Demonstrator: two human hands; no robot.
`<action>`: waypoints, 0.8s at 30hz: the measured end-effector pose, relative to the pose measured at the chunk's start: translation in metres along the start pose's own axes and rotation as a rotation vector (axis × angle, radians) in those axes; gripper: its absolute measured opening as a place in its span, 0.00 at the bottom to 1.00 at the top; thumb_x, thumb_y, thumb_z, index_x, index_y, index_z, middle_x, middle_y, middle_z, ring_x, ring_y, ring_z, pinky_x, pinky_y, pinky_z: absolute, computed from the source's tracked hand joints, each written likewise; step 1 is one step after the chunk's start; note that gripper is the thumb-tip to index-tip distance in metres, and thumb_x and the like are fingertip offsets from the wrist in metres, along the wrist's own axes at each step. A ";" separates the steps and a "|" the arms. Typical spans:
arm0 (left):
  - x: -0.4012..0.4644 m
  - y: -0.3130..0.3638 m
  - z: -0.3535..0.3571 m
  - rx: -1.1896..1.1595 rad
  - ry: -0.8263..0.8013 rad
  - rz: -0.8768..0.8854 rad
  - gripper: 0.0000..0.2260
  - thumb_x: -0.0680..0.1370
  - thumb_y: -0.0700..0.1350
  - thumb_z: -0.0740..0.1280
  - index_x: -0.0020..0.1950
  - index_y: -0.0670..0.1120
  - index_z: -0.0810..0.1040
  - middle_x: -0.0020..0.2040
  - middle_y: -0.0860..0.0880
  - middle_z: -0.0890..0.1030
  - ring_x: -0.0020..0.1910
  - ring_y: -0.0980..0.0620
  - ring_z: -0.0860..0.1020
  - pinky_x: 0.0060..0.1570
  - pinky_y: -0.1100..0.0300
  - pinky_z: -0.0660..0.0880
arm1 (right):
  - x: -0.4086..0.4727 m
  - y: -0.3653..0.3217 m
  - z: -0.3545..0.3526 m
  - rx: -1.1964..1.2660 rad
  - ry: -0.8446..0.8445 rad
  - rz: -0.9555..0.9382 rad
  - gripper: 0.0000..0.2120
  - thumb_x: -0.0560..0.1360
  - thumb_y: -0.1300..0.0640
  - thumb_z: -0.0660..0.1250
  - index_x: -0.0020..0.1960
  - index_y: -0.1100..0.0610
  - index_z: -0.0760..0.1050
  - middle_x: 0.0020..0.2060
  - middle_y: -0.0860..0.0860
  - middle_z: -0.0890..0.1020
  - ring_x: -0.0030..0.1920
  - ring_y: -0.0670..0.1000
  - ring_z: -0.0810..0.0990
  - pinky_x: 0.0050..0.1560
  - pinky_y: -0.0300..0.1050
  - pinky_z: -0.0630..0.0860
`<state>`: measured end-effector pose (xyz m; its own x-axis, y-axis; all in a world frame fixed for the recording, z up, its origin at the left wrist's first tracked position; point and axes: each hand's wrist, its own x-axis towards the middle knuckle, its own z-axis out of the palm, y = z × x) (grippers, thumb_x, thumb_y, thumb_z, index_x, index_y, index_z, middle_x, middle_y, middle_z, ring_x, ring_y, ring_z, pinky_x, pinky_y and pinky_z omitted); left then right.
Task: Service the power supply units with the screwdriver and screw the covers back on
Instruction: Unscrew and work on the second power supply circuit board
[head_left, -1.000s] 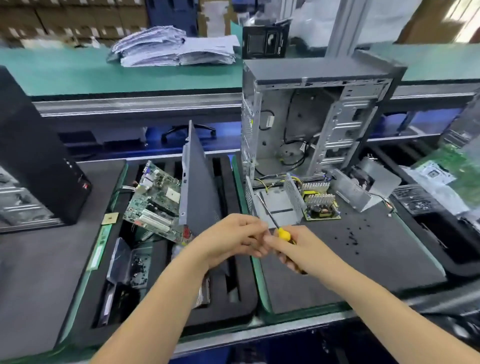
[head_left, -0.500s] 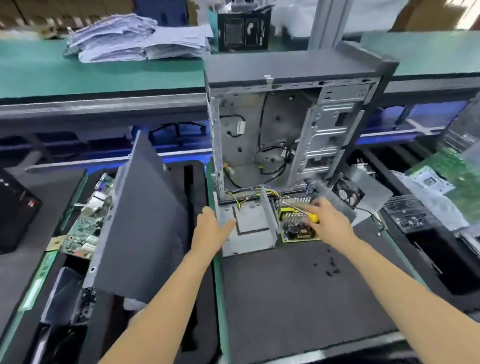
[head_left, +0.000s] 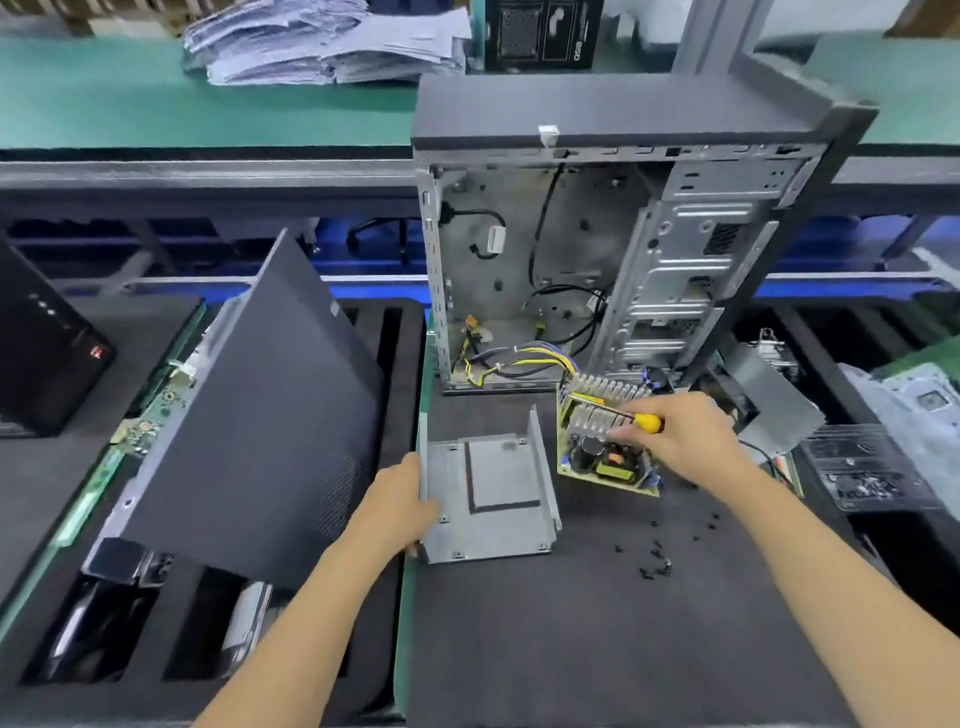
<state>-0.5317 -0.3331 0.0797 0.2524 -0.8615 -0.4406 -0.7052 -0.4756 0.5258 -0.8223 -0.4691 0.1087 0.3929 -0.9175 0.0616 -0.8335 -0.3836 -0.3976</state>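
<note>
L hand (head_left: 402, 496) gripping PSU cover (head_left: 488, 501) edge, R hand (head_left: 680, 436) pinching screwdriver (head_left: 621, 414) over board (head_left: 605, 457)

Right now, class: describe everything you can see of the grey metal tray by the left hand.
The grey metal tray looks like bare sheet steel, a flat base with upturned walls on its left and right sides. A black-outlined square pad sits on its base. It lies flat on the dark mat, before the open computer case. The left hand grips its left wall.
</note>
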 end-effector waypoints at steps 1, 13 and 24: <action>-0.001 0.000 0.001 -0.035 -0.023 0.001 0.07 0.78 0.38 0.61 0.56 0.42 0.70 0.48 0.43 0.79 0.30 0.46 0.80 0.32 0.51 0.80 | -0.003 -0.009 -0.010 0.036 0.021 -0.017 0.19 0.68 0.41 0.73 0.54 0.49 0.83 0.50 0.48 0.85 0.53 0.51 0.81 0.46 0.44 0.75; 0.007 -0.006 0.008 -0.288 0.041 0.110 0.16 0.85 0.52 0.53 0.52 0.44 0.75 0.41 0.39 0.82 0.24 0.50 0.79 0.23 0.62 0.72 | -0.037 -0.113 0.038 -0.404 -0.128 -0.279 0.07 0.75 0.52 0.63 0.52 0.46 0.77 0.44 0.48 0.79 0.49 0.53 0.79 0.35 0.42 0.66; 0.017 -0.015 0.015 -0.357 0.011 0.210 0.13 0.82 0.50 0.63 0.64 0.51 0.79 0.43 0.59 0.80 0.38 0.59 0.79 0.32 0.66 0.73 | -0.036 -0.114 0.078 -0.514 -0.306 -0.366 0.10 0.78 0.45 0.62 0.51 0.49 0.78 0.43 0.50 0.80 0.48 0.54 0.79 0.37 0.43 0.66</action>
<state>-0.5266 -0.3378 0.0536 0.1357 -0.9474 -0.2899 -0.4684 -0.3192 0.8238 -0.7110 -0.3841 0.0802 0.7121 -0.6782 -0.1818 -0.6753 -0.7324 0.0870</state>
